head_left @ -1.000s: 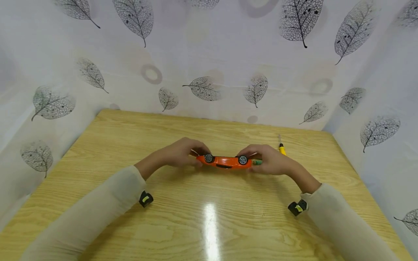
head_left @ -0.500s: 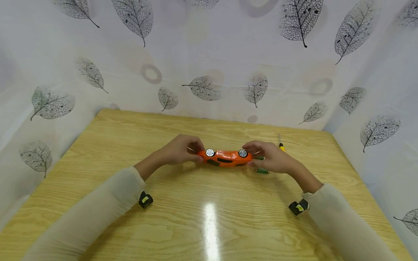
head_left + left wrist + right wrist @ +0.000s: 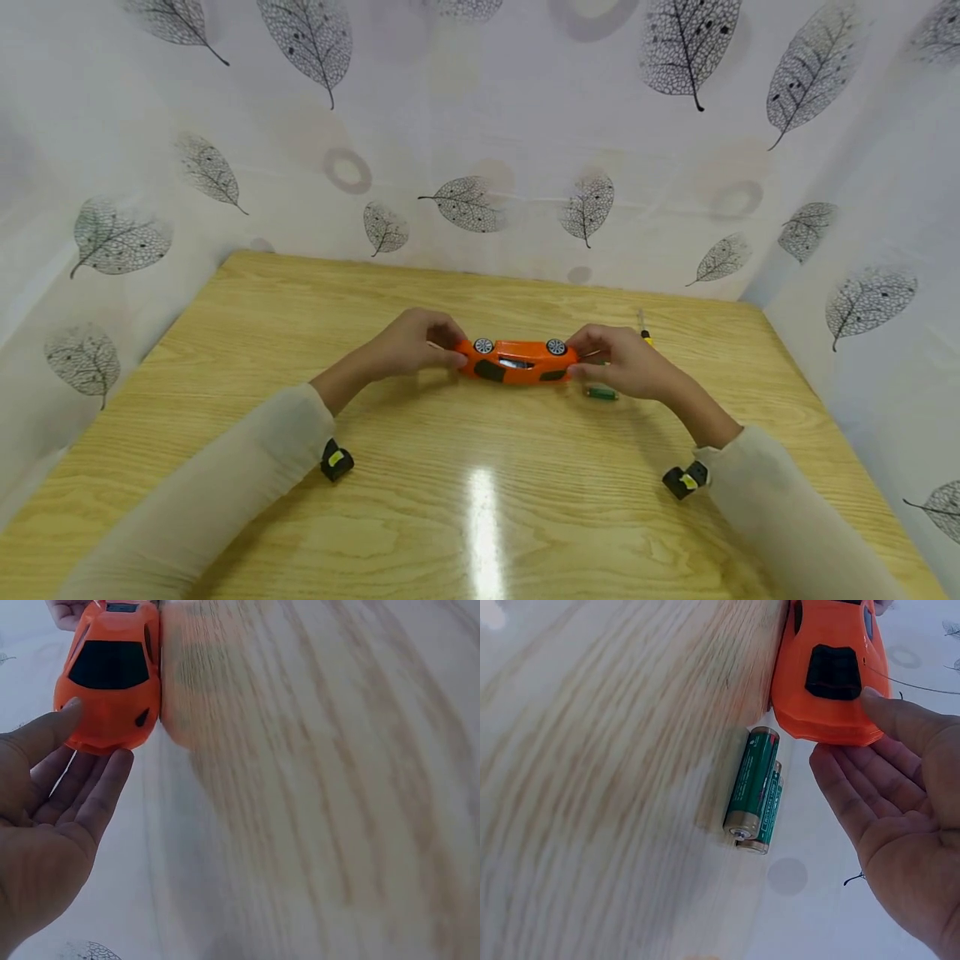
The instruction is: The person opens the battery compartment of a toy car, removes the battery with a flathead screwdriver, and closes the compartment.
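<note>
An orange toy car [image 3: 517, 351] lies across the middle of the table, tipped onto its side with its wheels away from me and its roof towards me. My left hand [image 3: 412, 342] grips the front end; in the left wrist view the thumb presses on the hood [image 3: 105, 716] and the fingers lie under the nose. The tail is held by my right hand [image 3: 630, 362], its thumb beside the dark rear window [image 3: 834, 673] in the right wrist view. A thin wire [image 3: 915, 684] sticks out near that thumb. The car's underside is hidden.
Two green batteries [image 3: 754, 780] lie side by side on the table, close to the car's tail and below my right hand. Behind that hand a screwdriver [image 3: 647, 337] with a yellow and black handle is partly covered. Leaf-patterned cloth [image 3: 480, 125] walls the table's back and sides.
Both hands have rolled the car from nearly upside down onto its side, so more windows show. They have shifted slightly away from me, and a green battery has come into view below the right hand.
</note>
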Demonstrator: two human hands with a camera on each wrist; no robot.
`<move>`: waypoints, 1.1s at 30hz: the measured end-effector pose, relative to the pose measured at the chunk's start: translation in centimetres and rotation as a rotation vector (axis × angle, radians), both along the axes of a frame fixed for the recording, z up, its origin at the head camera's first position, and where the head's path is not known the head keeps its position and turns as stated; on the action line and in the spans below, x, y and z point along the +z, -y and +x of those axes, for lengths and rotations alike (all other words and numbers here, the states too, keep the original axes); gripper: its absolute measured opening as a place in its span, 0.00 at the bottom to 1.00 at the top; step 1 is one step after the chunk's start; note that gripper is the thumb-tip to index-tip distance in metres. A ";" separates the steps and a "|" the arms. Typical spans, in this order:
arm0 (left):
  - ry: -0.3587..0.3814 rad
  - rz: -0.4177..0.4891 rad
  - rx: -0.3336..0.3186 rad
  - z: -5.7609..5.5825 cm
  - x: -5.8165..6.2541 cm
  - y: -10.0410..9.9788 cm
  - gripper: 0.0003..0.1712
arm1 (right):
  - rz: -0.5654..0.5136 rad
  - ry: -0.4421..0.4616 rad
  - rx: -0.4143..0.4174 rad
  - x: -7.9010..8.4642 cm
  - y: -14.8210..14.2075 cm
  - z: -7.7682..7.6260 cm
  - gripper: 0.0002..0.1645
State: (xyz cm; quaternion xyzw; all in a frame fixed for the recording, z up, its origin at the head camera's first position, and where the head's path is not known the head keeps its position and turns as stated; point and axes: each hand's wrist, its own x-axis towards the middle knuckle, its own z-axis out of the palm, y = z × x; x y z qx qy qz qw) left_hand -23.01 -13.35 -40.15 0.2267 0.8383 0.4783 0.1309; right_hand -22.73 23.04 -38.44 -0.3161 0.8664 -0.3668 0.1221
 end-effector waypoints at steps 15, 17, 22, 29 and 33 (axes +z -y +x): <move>0.117 0.034 0.052 0.0 -0.4 0.4 0.13 | 0.003 0.011 -0.037 -0.1 0.0 0.1 0.21; 0.134 0.039 0.059 0.0 -0.5 0.4 0.13 | 0.001 0.017 -0.038 -0.2 0.0 0.1 0.21; 0.147 0.055 0.055 0.0 -0.7 0.6 0.14 | -0.013 0.043 -0.040 -0.3 -0.1 0.1 0.21; 0.152 0.055 0.057 0.0 -0.5 0.5 0.14 | -0.028 0.060 -0.042 -0.2 0.0 0.2 0.20; 0.150 0.055 0.060 0.1 -0.4 0.5 0.14 | -0.041 0.064 -0.045 -0.3 0.0 0.1 0.21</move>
